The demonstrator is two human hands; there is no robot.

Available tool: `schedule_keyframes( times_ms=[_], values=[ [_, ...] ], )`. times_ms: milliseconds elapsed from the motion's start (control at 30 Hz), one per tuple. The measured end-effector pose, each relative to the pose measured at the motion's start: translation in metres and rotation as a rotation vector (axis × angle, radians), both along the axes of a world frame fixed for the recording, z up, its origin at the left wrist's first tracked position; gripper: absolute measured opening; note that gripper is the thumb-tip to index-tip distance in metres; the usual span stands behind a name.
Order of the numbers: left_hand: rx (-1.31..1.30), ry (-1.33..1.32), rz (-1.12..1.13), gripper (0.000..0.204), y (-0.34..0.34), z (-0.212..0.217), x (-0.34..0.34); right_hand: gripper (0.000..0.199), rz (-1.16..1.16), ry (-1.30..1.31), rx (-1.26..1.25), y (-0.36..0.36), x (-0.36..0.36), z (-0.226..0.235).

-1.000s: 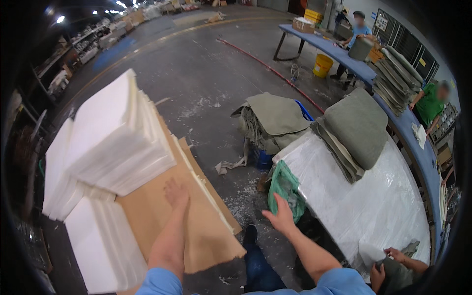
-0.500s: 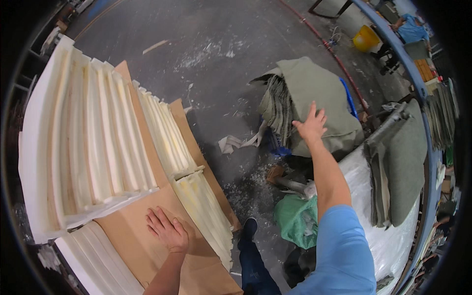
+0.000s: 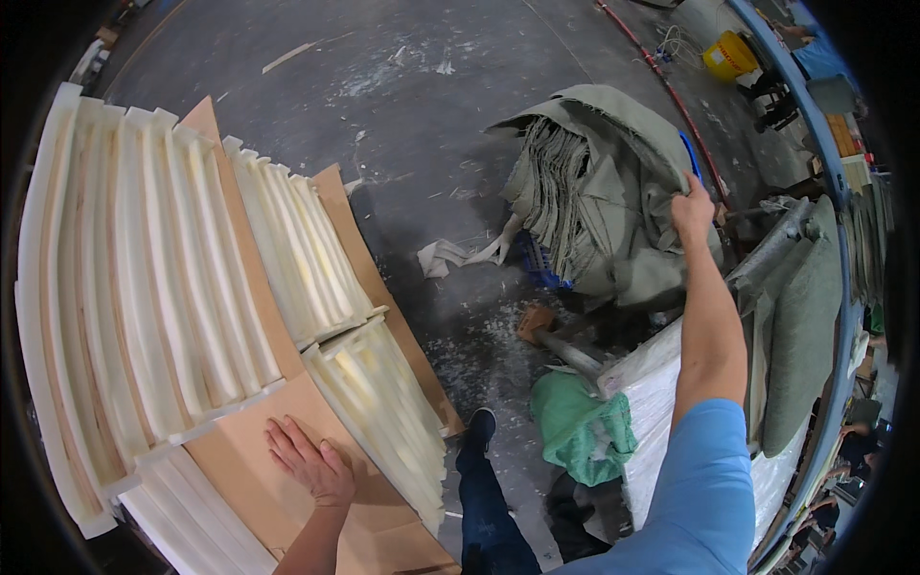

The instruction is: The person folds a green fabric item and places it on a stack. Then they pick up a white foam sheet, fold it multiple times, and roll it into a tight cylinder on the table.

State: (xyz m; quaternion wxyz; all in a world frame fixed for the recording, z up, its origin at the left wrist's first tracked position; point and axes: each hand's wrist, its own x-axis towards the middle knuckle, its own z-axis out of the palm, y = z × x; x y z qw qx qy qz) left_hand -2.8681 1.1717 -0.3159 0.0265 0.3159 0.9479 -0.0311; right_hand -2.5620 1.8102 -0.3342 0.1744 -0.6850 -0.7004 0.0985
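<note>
Stacks of white foam sheets (image 3: 163, 287) fill the left of the frame, and below them the left hand (image 3: 309, 462) lies flat and open on a brown cardboard sheet (image 3: 259, 460). At upper right a heap of olive-grey fabric pieces (image 3: 599, 192) slumps over a blue crate (image 3: 537, 273); the right hand (image 3: 692, 206) has closed its fingers on the heap's right edge. The cloth looks soft, limp and fairly heavy in bulk, best gripped by a bunched edge.

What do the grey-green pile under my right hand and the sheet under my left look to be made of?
The grey-green pile looks like coarse woven cloth, matte: it folds in limp layers with frayed edges. The brown sheet under the left hand looks like plain cardboard, flat and dull.
</note>
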Motion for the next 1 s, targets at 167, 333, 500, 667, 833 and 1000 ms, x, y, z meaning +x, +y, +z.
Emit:
schedule_keyframes(
  times_ms=[167, 333, 500, 667, 833, 1000],
  values=[
    [0.019, -0.032, 0.005, 0.072, 0.0, -0.001, 0.0, 0.065, 0.217, -0.326, -0.017, -0.01, 0.009, 0.002],
    [0.01, -0.039, 0.023, 0.071, 0.001, 0.003, 0.002, 0.098, 0.186, -0.57, -0.222, -0.074, -0.042, -0.059],
    [0.05, -0.04, -0.022, 0.07, 0.001, 0.0, -0.002, 0.112, 0.096, -0.667, -0.159, -0.087, -0.072, -0.075],
    [0.032, -0.029, -0.039, 0.07, -0.002, 0.001, -0.004, 0.097, 0.181, -0.453, -0.359, -0.042, -0.045, -0.058],
    [0.02, -0.026, -0.046, 0.07, -0.003, 0.001, -0.003, 0.073, 0.112, -0.246, 0.069, -0.001, 0.012, -0.018],
    [0.031, -0.034, -0.037, 0.07, -0.001, 0.0, -0.003, 0.075, 0.024, -0.086, 0.037, 0.01, 0.044, 0.001]
  ],
)
